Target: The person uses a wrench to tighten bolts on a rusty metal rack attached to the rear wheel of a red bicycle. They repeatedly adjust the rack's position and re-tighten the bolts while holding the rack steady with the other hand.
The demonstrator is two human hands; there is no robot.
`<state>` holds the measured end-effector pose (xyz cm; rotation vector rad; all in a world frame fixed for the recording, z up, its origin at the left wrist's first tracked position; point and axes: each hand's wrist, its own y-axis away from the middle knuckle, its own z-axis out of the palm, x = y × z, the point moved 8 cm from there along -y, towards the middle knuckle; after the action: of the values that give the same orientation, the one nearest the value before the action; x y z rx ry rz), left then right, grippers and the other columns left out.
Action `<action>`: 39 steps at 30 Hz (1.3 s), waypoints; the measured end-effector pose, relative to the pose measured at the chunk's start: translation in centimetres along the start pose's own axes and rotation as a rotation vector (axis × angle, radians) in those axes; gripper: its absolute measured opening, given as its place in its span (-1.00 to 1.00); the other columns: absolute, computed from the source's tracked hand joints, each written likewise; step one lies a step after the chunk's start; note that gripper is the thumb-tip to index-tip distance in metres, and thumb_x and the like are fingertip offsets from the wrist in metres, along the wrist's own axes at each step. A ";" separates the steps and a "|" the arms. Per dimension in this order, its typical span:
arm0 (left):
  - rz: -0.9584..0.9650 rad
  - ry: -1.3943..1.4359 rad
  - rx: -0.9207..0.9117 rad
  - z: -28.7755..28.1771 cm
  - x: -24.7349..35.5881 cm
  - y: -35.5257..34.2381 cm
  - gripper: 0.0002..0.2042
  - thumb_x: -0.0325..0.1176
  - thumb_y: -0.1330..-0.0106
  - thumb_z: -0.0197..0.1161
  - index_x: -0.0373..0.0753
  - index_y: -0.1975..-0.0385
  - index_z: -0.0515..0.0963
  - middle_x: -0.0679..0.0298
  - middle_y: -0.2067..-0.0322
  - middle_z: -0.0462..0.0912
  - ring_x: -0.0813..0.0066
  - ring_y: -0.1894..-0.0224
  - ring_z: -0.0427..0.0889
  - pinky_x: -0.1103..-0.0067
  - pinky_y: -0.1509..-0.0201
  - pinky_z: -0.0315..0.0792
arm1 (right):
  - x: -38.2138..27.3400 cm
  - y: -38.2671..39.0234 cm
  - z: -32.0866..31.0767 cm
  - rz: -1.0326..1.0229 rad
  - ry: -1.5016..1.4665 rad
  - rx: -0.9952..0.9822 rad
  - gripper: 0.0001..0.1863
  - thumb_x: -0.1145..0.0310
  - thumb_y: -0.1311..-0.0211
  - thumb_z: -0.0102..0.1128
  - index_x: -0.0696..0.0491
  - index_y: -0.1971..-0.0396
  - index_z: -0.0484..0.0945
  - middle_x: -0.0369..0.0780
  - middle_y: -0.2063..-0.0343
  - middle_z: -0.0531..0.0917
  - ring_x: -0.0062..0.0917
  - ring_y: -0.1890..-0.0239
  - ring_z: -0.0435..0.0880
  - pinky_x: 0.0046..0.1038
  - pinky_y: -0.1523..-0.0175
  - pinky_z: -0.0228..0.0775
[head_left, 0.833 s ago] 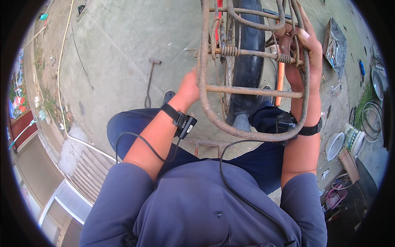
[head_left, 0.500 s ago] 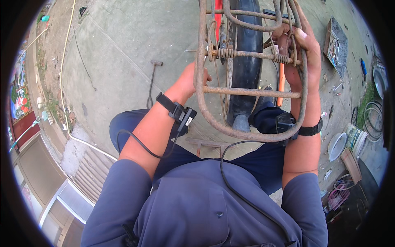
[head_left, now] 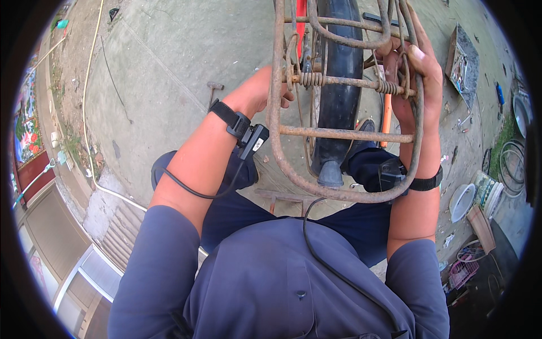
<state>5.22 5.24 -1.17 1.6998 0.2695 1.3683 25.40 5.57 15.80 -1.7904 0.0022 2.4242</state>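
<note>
A rusty wire rack point(head_left: 346, 129) with a sprung crossbar lies over a black bicycle tyre point(head_left: 336, 113). My right hand point(head_left: 420, 79) wraps round the rack's right side by the coiled spring, thumb on top. My left hand point(head_left: 265, 85) is at the rack's left side near the crossbar's end, its fingers curled and partly behind the frame; what they hold is hidden. A red frame tube point(head_left: 301, 17) and an orange part point(head_left: 387, 118) show beside the tyre.
A T-handled tool point(head_left: 215, 86) lies on the concrete left of the rack. A metal tray of tools point(head_left: 463, 65), a blue-handled tool point(head_left: 499, 93), white basins point(head_left: 462, 200) and coiled hose point(head_left: 511, 164) are at right. A pale hose point(head_left: 84, 113) runs along the left.
My left hand has risen along the rack's left side to the crossbar's end. The rack has shifted slightly downward in view; my right hand keeps its grip.
</note>
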 end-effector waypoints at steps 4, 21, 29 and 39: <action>-0.032 -0.115 -0.005 -0.4 0.8 -0.8 -0.82 -0.59 -0.30 0.09 -0.44 0.15 0.53 0.11 0.34 0.59 0.33 0.45 0.62 0.45 0.47 0.56 | -0.3 0.2 0.5 -0.005 0.004 0.030 -0.05 0.12 -0.08 0.15 0.35 -0.42 0.12 -0.17 0.14 0.61 -0.56 0.22 0.58 -0.57 0.08 0.43; 0.288 -0.234 0.192 3.8 -19.9 -13.9 -0.82 -0.37 -0.42 0.06 -0.36 0.24 0.54 0.03 0.56 0.61 0.21 0.52 0.64 0.32 0.44 0.49 | 0.6 0.5 -1.9 0.171 -0.297 0.233 -0.02 0.20 -0.06 0.20 0.36 -0.44 0.03 -0.04 0.01 0.57 -0.49 0.16 0.65 -0.56 0.03 0.53; 0.001 -0.064 0.224 1.9 -14.9 -3.8 -0.70 -0.39 -0.45 0.02 -0.41 -0.08 0.46 0.08 0.46 0.67 0.40 0.51 0.62 0.45 0.45 0.49 | 0.7 0.1 -0.5 -0.017 -0.106 -0.007 -0.08 0.18 -0.09 0.13 0.36 -0.42 0.09 -0.11 0.11 0.61 -0.53 0.22 0.61 -0.57 0.09 0.47; 0.197 0.009 0.093 0.3 -7.1 -1.1 -0.75 -0.52 -0.24 0.06 -0.52 0.12 0.46 -0.02 0.38 0.65 0.24 0.52 0.67 0.40 0.54 0.52 | 0.0 0.2 0.3 0.001 -0.017 -0.006 -0.07 0.09 -0.08 0.13 0.33 -0.41 0.15 -0.17 0.20 0.61 -0.59 0.30 0.57 -0.62 0.19 0.42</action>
<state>3.32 1.04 -6.74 1.8369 0.1772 1.5273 25.04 5.39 15.86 -1.7734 -0.0060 2.4424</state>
